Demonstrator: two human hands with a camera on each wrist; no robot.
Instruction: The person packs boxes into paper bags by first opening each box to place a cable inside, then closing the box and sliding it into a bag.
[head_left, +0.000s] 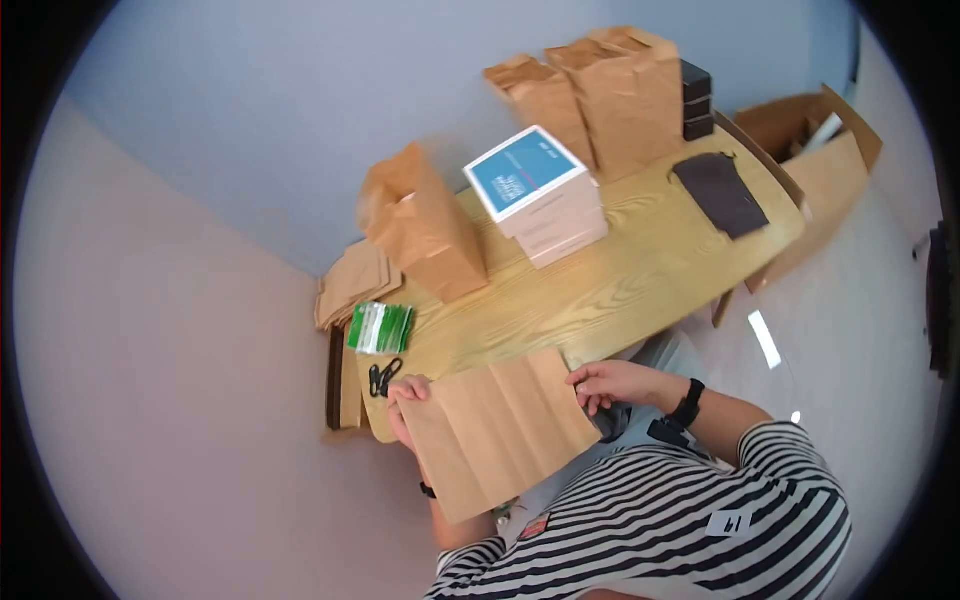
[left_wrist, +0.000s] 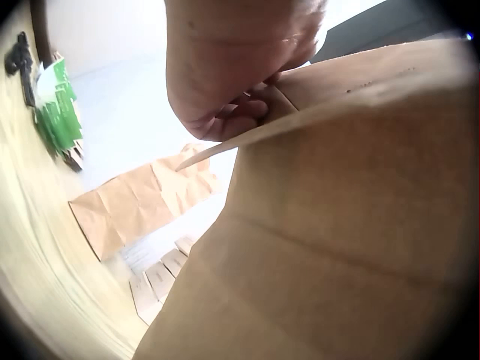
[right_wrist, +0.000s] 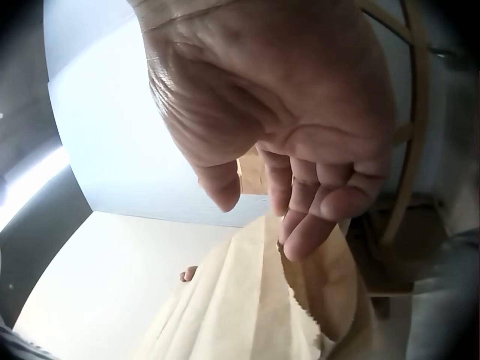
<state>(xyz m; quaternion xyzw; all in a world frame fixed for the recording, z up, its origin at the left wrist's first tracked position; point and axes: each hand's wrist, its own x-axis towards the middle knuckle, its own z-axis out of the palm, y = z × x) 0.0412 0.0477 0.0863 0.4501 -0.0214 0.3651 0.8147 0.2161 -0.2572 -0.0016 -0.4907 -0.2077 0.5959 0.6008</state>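
A brown paper bag [head_left: 500, 425] with fold creases lies sideways before the person's torso. The left hand [head_left: 408, 395] grips its left end; in the left wrist view the curled fingers [left_wrist: 238, 120] hold the paper's edge. At the opposite end is the right hand [head_left: 612, 385]. In the right wrist view, the bag's jagged mouth [right_wrist: 300, 300] gapes a little, and the right hand's [right_wrist: 277, 127] loosely bent fingers overlap this opening, with the thumb apart from the paper.
On the wooden table [head_left: 640, 265] stand an opened paper bag [head_left: 430, 235], a stack of boxes with a blue-topped one [head_left: 525, 172], and more bags [head_left: 630, 100]. Green packets [head_left: 380, 328], black scissors [head_left: 386, 377], flat bags [head_left: 355, 280] and a dark pouch [head_left: 722, 195] lie there. A carton [head_left: 825, 190] stands beyond.
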